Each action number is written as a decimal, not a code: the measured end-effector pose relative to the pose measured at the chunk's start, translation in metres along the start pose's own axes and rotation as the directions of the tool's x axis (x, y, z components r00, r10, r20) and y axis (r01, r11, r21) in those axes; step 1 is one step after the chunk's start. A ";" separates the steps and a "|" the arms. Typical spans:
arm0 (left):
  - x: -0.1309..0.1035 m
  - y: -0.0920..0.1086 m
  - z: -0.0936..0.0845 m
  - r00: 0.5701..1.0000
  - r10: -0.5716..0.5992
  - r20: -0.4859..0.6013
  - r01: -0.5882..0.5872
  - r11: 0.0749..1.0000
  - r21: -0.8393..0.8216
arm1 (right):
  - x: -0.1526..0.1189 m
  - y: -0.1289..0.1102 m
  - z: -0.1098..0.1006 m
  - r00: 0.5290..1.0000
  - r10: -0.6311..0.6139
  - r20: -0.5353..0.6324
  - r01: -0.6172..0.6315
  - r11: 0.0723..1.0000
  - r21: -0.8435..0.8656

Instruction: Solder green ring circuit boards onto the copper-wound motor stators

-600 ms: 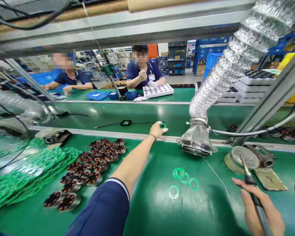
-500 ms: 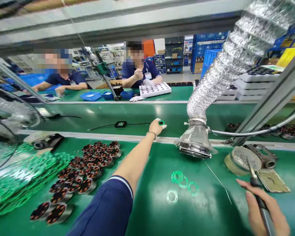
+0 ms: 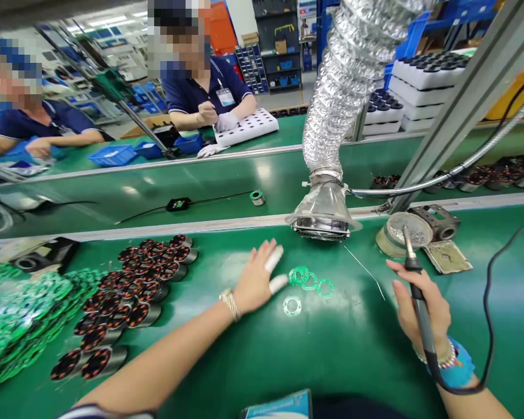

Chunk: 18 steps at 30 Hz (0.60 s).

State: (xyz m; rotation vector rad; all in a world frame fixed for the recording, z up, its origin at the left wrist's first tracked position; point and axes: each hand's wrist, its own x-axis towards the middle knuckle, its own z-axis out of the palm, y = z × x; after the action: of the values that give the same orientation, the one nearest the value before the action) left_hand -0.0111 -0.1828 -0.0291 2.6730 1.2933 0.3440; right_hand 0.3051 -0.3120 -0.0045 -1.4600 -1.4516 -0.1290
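The right hand (image 3: 423, 311) hides part of the soldering iron (image 3: 420, 308), its fingers curled closely around the dark handle; the iron's metal end overlaps the mouth of a round pot (image 3: 388, 240), and whether it touches the contents cannot be told. The left hand (image 3: 254, 282) is palm down with fingers spread wide, nothing seen in its grasp, though the underside is out of sight; white covers sleeve its thumb and index finger. Just beside that thumb lie overlapping green rings (image 3: 303, 273), with a pale ring (image 3: 292, 313) nearer the wearer. The pile of green boards (image 3: 26, 326) is cut off at the left edge, and the silver duct (image 3: 336, 87) at the top. A blue-and-white badge (image 3: 279, 407), cropped at the bottom, carries lettering too small to read, as does the co-worker's badge (image 3: 226, 96). Open counter (image 3: 323, 361) stretches from the pale ring toward the wearer and across to the right wrist. A thin wire (image 3: 365, 272) lies between the rings and the pot. Copper-wound coils (image 3: 144, 279) stand left of the left hand; beyond the pale rail (image 3: 218, 220), one green-topped coil (image 3: 257, 199) stands alone, near the hood (image 3: 321, 218).
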 end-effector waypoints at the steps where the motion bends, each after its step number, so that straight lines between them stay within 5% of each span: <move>1: -0.021 0.017 0.002 0.992 0.093 0.089 -0.093 0.996 -0.002 | 0.000 -0.002 0.000 1.000 -0.002 0.013 0.002 0.999 0.041; 4: -0.044 0.052 0.011 0.960 0.177 0.215 -0.180 0.984 -0.004 | 0.000 -0.002 0.003 0.999 0.007 0.050 -0.014 0.990 0.138; 7: -0.021 0.070 0.020 0.969 0.143 0.203 -0.146 0.989 0.004 | -0.001 0.002 0.005 0.997 0.013 0.073 -0.024 0.987 0.160; 12: 0.019 0.098 0.033 0.976 0.185 0.113 -0.180 0.982 -0.050 | 0.000 0.013 0.006 0.997 0.068 0.032 -0.072 0.984 0.165; 18: -0.002 0.102 0.021 0.978 0.179 -0.112 -0.188 0.978 -0.086 | 0.000 0.014 0.005 0.998 0.067 0.020 -0.069 0.990 0.127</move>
State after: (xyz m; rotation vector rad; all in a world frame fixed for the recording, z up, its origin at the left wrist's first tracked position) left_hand 0.0702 -0.2485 -0.0257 2.7304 1.0272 0.5603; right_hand 0.3132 -0.3053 -0.0143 -1.4072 -1.3954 0.0176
